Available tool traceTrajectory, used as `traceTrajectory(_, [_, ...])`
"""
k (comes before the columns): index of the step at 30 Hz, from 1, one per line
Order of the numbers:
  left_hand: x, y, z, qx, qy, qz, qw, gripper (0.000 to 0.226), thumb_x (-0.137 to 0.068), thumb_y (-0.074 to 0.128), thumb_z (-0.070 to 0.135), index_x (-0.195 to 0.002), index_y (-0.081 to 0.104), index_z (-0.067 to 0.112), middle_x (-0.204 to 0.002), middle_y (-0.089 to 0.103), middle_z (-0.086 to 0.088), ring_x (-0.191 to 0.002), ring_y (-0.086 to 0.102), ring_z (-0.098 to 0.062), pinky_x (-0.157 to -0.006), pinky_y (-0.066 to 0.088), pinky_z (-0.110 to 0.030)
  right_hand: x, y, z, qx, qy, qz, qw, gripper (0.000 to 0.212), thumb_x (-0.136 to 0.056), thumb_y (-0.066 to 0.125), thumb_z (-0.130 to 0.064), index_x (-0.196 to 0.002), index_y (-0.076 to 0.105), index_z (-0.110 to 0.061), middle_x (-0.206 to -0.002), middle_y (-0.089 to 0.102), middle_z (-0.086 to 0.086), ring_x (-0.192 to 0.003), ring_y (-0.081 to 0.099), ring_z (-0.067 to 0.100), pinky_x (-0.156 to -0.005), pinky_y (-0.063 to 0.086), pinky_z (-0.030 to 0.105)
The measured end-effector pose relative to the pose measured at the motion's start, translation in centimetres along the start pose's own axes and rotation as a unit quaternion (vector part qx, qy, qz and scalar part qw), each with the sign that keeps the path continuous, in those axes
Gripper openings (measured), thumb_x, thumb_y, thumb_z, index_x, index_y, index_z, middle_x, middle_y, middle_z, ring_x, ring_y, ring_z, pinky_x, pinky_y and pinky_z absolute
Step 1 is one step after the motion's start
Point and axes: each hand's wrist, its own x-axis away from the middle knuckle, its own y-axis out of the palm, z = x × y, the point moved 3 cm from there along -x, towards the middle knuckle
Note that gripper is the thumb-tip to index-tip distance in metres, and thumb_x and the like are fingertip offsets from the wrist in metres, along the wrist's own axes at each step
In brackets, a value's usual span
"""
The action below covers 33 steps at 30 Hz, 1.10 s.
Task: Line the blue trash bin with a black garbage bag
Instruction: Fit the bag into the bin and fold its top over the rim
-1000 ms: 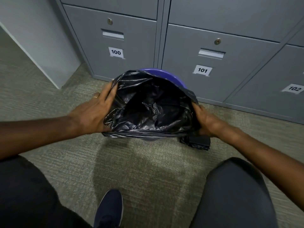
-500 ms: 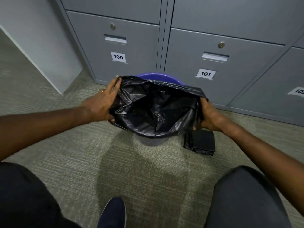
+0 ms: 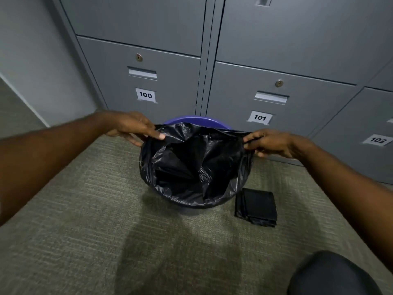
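Note:
The blue trash bin (image 3: 196, 120) stands on the carpet against the lockers; only its far rim shows. A black garbage bag (image 3: 191, 167) hangs open inside it, and its near edge is folded over the bin's front rim. My left hand (image 3: 136, 128) pinches the bag's far edge at the left. My right hand (image 3: 270, 142) grips that edge at the right, so the edge runs taut between them just in front of the far rim.
A stack of folded black bags (image 3: 256, 206) lies on the carpet right of the bin. Grey lockers (image 3: 148, 67) numbered 100, 101 and 102 rise right behind it. A grey wall (image 3: 32, 60) stands at the left. My knee (image 3: 331, 275) is at the bottom right.
Both hands have shifted from the bag's sides to its far edge and stretched it wide. The near edge now wraps the bin's front rim. The camera has tilted upward.

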Motion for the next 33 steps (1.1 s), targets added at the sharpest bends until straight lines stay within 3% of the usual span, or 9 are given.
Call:
traceTrajectory(5, [-2.1, 1.0, 1.9, -0.16, 0.023, 0.233, 0.959, 0.065, -0.085, 0.068, 0.064, -0.096, 0.078, 0.001, -0.092, 0.079, -0.02, -0.084, 0.075, -0.036, -0.084, 0.061, -0.041, -2.7, 1.2, -1.8, 0.089, -0.085, 0.248, 0.961, 0.029, -0.095, 0.067, -0.025, -0.097, 0.072, 0.003, -0.09, 0.068, 0.012, -0.084, 0.059, 0.021, -0.078, 0.047, 0.032])
traceTrajectory(8, [-2.1, 1.8, 2.6, -0.237, 0.053, 0.274, 0.93, 0.052, -0.091, 0.062, 0.06, -0.108, 0.075, 0.013, -0.102, 0.074, -0.014, -0.097, 0.069, -0.034, -0.089, 0.058, -0.047, -3.5, 2.4, -3.2, 0.142, -0.12, 0.293, 0.938, 0.017, -0.095, 0.064, -0.021, -0.103, 0.073, -0.008, -0.105, 0.074, 0.009, -0.096, 0.065, 0.024, -0.079, 0.041, 0.024])
traceTrajectory(13, [-2.3, 2.7, 3.6, -0.273, 0.099, 0.296, 0.91, 0.045, -0.1, 0.047, 0.048, -0.117, 0.071, 0.013, -0.117, 0.067, -0.016, -0.107, 0.066, -0.039, -0.09, 0.056, -0.05, -4.9, 3.4, -4.2, 0.137, -0.134, 0.326, 0.926, 0.023, -0.099, 0.058, -0.022, -0.112, 0.073, -0.01, -0.111, 0.075, 0.014, -0.106, 0.067, 0.032, -0.093, 0.051, 0.035])
traceTrajectory(18, [-2.7, 2.6, 2.6, -0.19, 0.087, 0.323, 0.923, 0.047, -0.099, 0.042, 0.041, -0.066, 0.061, 0.013, -0.075, 0.068, -0.009, -0.077, 0.068, -0.034, -0.063, 0.043, -0.031, -5.4, 3.6, -3.7, 0.124, -0.13, 0.319, 0.93, 0.033, -0.103, 0.051, -0.031, -0.097, 0.071, -0.006, -0.097, 0.074, 0.018, -0.095, 0.068, 0.035, -0.083, 0.052, 0.037])
traceTrajectory(22, [-3.0, 2.8, 1.7, -0.156, 0.114, 0.317, 0.928, 0.04, -0.1, 0.047, 0.04, -0.093, 0.079, 0.018, -0.1, 0.078, -0.006, -0.083, 0.065, -0.027, -0.073, 0.046, -0.033, -5.4, 3.2, -2.9, 0.093, -0.124, 0.29, 0.944, 0.037, -0.102, 0.053, -0.03, -0.098, 0.072, 0.001, -0.098, 0.074, 0.023, -0.095, 0.068, 0.037, -0.085, 0.052, 0.038])
traceTrajectory(25, [-3.2, 2.5, 1.3, -0.119, 0.113, 0.29, 0.943, 0.038, -0.101, 0.05, 0.04, -0.108, 0.08, 0.017, -0.123, 0.076, -0.005, -0.1, 0.067, -0.028, -0.085, 0.05, -0.036, -5.4, 2.5, -2.7, 0.03, -0.097, 0.24, 0.965, 0.041, -0.102, 0.054, -0.035, -0.097, 0.074, 0.0, -0.091, 0.073, 0.012, -0.082, 0.065, 0.025, -0.076, 0.05, 0.032])
traceTrajectory(27, [-3.4, 2.2, 0.8, -0.063, 0.117, 0.265, 0.955, 0.036, -0.101, 0.054, 0.039, -0.107, 0.081, 0.015, -0.12, 0.078, -0.007, -0.103, 0.071, -0.029, -0.093, 0.053, -0.039, -5.4, 2.0, -2.7, -0.009, -0.055, 0.186, 0.981, 0.041, -0.102, 0.052, -0.039, -0.1, 0.075, -0.006, -0.09, 0.069, 0.006, -0.074, 0.058, 0.016, -0.065, 0.044, 0.026])
traceTrajectory(30, [-3.3, 2.0, 0.1, 0.032, 0.121, 0.219, 0.968, 0.031, -0.099, 0.061, 0.041, -0.094, 0.082, 0.02, -0.095, 0.081, -0.002, -0.081, 0.073, -0.015, -0.084, 0.054, -0.032, -5.4, 1.4, -2.6, -0.035, -0.02, 0.126, 0.991, 0.033, -0.101, 0.054, -0.039, -0.098, 0.075, -0.014, -0.092, 0.068, 0.004, -0.075, 0.056, 0.015, -0.066, 0.041, 0.027])
traceTrajectory(33, [-3.1, 1.7, -0.5, 0.025, 0.14, 0.179, 0.973, 0.032, -0.095, 0.069, 0.036, -0.122, 0.076, 0.021, -0.11, 0.076, 0.001, -0.093, 0.072, -0.013, -0.091, 0.053, -0.03, -5.5, 1.5, -2.7, -0.072, -0.05, 0.124, 0.988, 0.036, -0.1, 0.058, -0.034, -0.111, 0.074, -0.004, -0.099, 0.071, 0.011, -0.09, 0.061, 0.021, -0.08, 0.047, 0.032])
